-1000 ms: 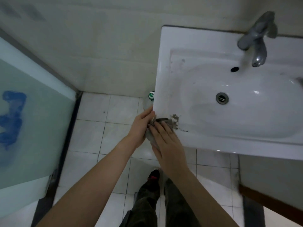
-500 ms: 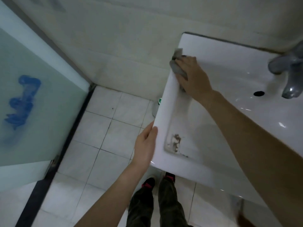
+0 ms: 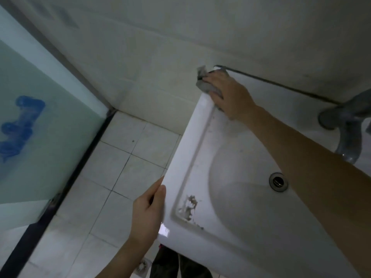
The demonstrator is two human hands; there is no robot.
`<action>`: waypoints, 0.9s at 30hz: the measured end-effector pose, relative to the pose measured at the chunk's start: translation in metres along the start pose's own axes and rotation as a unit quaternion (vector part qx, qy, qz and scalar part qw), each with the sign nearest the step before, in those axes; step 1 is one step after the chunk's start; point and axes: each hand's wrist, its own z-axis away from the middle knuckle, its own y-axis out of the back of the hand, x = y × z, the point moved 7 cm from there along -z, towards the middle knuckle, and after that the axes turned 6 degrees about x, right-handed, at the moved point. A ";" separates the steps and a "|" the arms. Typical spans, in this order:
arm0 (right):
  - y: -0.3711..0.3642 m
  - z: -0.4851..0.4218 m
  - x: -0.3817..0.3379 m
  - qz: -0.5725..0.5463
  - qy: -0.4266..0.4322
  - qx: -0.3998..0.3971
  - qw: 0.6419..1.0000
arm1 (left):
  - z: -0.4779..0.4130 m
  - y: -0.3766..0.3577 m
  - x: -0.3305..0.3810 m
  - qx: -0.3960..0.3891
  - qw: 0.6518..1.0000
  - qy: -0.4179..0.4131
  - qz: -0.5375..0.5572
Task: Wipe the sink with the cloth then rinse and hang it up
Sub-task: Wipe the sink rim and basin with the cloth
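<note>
Cloth, grey and bunched, lies on the far left corner of the white sink, up against the wall. The right hand presses it down with fingers laid fairly flat over it, the cloth's end poking out past the fingertips. The left hand grips the sink's near left edge, thumb against the rim and fingers curled beneath it. Grey marks sit inside the near left corner, perhaps dirt or chipped glaze. The drain shows in the basin, and the tap stands at the right.
</note>
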 end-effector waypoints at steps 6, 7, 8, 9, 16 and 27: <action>0.045 0.069 0.066 0.039 -0.112 0.070 0.990 | 0.000 0.002 -0.002 0.011 1.000 0.005 0.005; 0.057 0.094 0.080 0.048 -0.146 0.100 0.983 | 0.000 0.002 -0.001 0.012 1.000 0.006 0.006; 0.067 0.118 0.092 0.058 -0.185 0.129 0.973 | 0.000 0.001 -0.001 0.014 1.000 0.008 0.003; 0.074 0.137 0.102 0.066 -0.230 0.158 0.958 | 0.001 0.002 -0.002 0.017 1.000 0.010 0.000; 0.043 0.098 0.058 0.090 -0.291 0.227 0.925 | -0.001 0.004 -0.008 0.030 0.999 0.008 -0.010; 0.004 0.125 0.012 -0.026 -0.060 0.051 0.997 | 0.001 0.000 0.005 0.015 1.000 0.000 -0.023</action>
